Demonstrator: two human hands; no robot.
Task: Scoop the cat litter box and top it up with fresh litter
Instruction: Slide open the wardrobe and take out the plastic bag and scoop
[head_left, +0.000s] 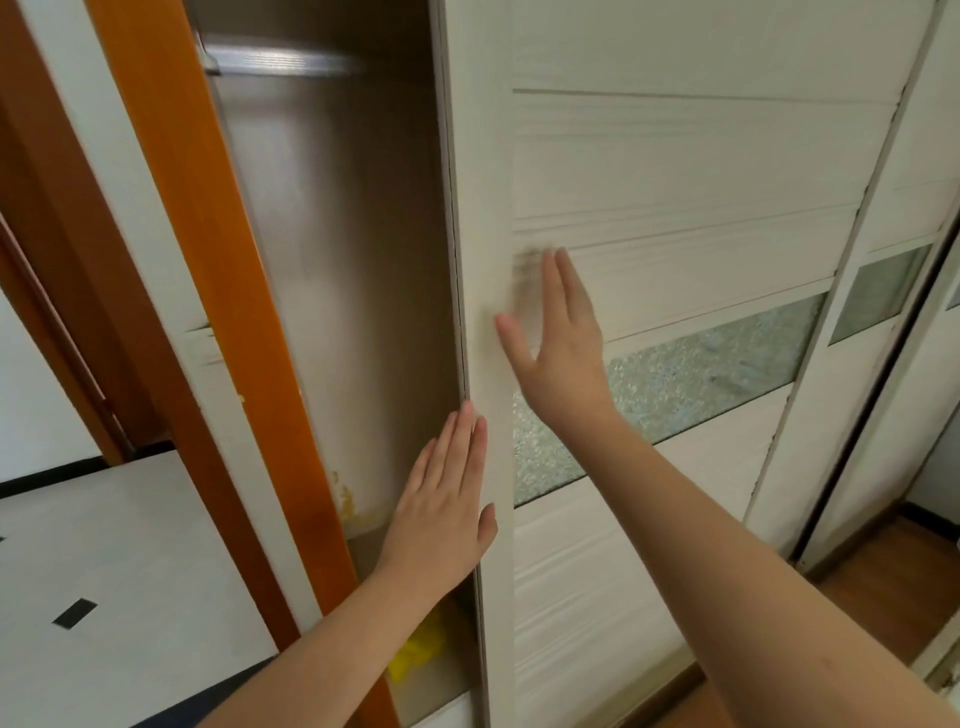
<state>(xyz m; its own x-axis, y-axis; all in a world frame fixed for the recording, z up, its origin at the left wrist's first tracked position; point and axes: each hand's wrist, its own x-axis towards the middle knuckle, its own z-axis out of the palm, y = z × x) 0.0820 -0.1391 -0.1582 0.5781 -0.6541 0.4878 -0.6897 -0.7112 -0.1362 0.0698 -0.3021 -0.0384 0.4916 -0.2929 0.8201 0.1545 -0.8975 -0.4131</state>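
No litter box, scoop or litter bag shows in the head view. I face a white sliding wardrobe door (675, 171) that stands partly open. My left hand (447, 504) lies flat with fingers together against the door's left edge. My right hand (558, 343) is higher up, palm flat on the door's face with the thumb spread. Neither hand holds anything. Something yellow (418, 649) lies low inside the wardrobe, partly hidden by my left forearm.
The open gap shows a brown wardrobe interior (353, 249) with a metal hanging rail (280, 60). An orange wooden door frame (208, 260) stands to the left. A second sliding door (883, 291) is to the right. Pale tiled floor (119, 561) lies at the lower left.
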